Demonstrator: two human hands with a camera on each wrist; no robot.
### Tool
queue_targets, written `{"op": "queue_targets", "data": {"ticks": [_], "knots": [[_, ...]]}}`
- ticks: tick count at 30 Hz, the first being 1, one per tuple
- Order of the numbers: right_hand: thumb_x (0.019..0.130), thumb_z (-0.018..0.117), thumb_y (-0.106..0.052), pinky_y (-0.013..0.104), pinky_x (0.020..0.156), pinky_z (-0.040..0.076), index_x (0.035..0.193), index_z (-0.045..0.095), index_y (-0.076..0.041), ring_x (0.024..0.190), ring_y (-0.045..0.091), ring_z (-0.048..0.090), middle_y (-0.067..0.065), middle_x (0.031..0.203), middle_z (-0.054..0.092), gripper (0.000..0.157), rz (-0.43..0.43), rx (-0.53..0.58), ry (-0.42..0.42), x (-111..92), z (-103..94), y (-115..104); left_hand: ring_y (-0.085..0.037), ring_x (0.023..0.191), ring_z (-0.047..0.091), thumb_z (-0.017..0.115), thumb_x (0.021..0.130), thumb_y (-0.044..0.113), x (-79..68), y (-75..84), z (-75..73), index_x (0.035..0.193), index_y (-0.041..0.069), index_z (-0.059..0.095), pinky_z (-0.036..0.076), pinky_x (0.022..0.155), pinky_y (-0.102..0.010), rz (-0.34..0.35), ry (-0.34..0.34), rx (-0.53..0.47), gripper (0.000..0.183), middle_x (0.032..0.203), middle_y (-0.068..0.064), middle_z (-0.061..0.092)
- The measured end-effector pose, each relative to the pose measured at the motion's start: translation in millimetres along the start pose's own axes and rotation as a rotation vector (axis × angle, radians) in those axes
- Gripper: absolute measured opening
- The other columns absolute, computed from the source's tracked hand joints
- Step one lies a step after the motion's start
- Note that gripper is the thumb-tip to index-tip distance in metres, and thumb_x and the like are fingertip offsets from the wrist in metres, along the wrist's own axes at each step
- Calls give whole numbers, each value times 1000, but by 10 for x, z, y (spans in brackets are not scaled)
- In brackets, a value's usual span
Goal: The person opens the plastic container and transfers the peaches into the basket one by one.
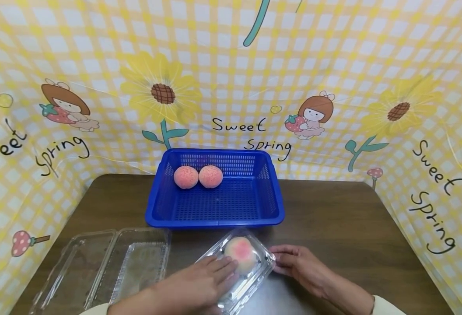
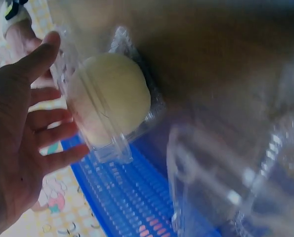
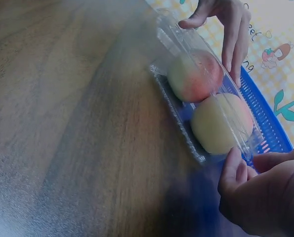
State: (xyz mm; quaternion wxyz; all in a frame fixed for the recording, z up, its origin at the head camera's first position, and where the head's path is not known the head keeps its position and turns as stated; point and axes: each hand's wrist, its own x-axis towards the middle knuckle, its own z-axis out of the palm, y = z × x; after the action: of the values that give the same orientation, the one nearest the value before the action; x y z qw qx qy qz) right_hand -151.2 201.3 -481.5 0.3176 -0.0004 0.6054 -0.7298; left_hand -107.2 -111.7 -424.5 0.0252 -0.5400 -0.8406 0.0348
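Note:
A clear plastic clamshell box (image 1: 246, 284), its lid lying over its base, stands on the table with two pale yellow-pink peaches inside. The upper peach (image 1: 240, 253) shows in the head view; the left hand covers the other, but both appear in the right wrist view. My left hand (image 1: 205, 280) rests over the lid, fingers extended across it and thumb at its edge in the left wrist view. At the box's right-hand corner, my right hand (image 1: 307, 269) pinches the edge between thumb and fingertips (image 3: 231, 165).
Behind the box is a blue plastic basket (image 1: 215, 223) holding two pinkish-red peaches (image 1: 198, 177) at its left. An unfolded clear clamshell box (image 1: 144, 267) lies on the table's left. Patterned yellow checked cloth (image 1: 231, 78) surrounds the brown table (image 1: 333, 210).

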Motion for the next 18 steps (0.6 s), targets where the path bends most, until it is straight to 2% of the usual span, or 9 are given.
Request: {"op": "queue_targets", "data": {"ticks": [2, 5, 7, 8, 10, 13, 15, 18], "knots": [[90, 55, -4, 36, 96, 53, 126, 48, 12, 101, 21, 65, 12, 109, 65, 40, 22, 16, -2, -5, 21, 4, -28, 129, 52, 39, 96, 56, 36, 64, 39, 135, 8, 53, 49, 102, -41, 4, 56, 127, 64, 139, -16, 53], [88, 53, -3, 40, 95, 53, 122, 48, 12, 100, 24, 65, 15, 108, 63, 38, 53, 16, -37, -24, 62, 16, -25, 110, 64, 40, 94, 59, 110, 163, 141, 120, 8, 63, 57, 84, -34, 2, 208, 362, 62, 120, -14, 66], [87, 52, -3, 41, 94, 54, 121, 48, 12, 99, 24, 66, 17, 110, 63, 37, 72, 10, -73, -35, 97, 33, -24, 100, 67, 38, 93, 61, 157, 236, 189, 113, 8, 67, 58, 72, -30, -36, 295, 459, 64, 109, -14, 69], [87, 53, -3, 41, 93, 54, 121, 48, 12, 98, 24, 66, 17, 110, 62, 38, 78, 5, -93, -41, 117, 44, -24, 96, 68, 37, 93, 62, 180, 267, 204, 111, 8, 68, 58, 67, -28, -64, 316, 483, 65, 106, -14, 70], [87, 52, -3, 41, 92, 55, 121, 47, 12, 97, 24, 66, 17, 110, 62, 38, 90, 6, -133, -46, 158, 74, -25, 92, 69, 33, 94, 64, 228, 322, 217, 109, 7, 70, 57, 60, -26, -122, 321, 498, 70, 102, -14, 71], [86, 53, -2, 40, 89, 56, 120, 48, 10, 96, 23, 66, 15, 108, 63, 36, 112, 8, -193, -54, 222, 128, -25, 88, 70, 33, 92, 68, 304, 380, 209, 108, 7, 72, 55, 54, -24, -197, 294, 522, 74, 98, -14, 73], [85, 54, 0, 40, 88, 57, 118, 49, 8, 95, 22, 65, 12, 105, 62, 35, 125, 16, -231, -59, 257, 166, -25, 85, 71, 36, 91, 69, 355, 398, 220, 105, 8, 74, 56, 55, -24, -220, 297, 550, 73, 95, -14, 73], [83, 55, 4, 40, 88, 57, 115, 49, 5, 94, 20, 64, 9, 101, 62, 33, 134, 36, -285, -66, 295, 210, -24, 81, 71, 40, 87, 70, 403, 408, 254, 101, 9, 75, 57, 55, -24, -240, 344, 584, 72, 91, -12, 74]]}}
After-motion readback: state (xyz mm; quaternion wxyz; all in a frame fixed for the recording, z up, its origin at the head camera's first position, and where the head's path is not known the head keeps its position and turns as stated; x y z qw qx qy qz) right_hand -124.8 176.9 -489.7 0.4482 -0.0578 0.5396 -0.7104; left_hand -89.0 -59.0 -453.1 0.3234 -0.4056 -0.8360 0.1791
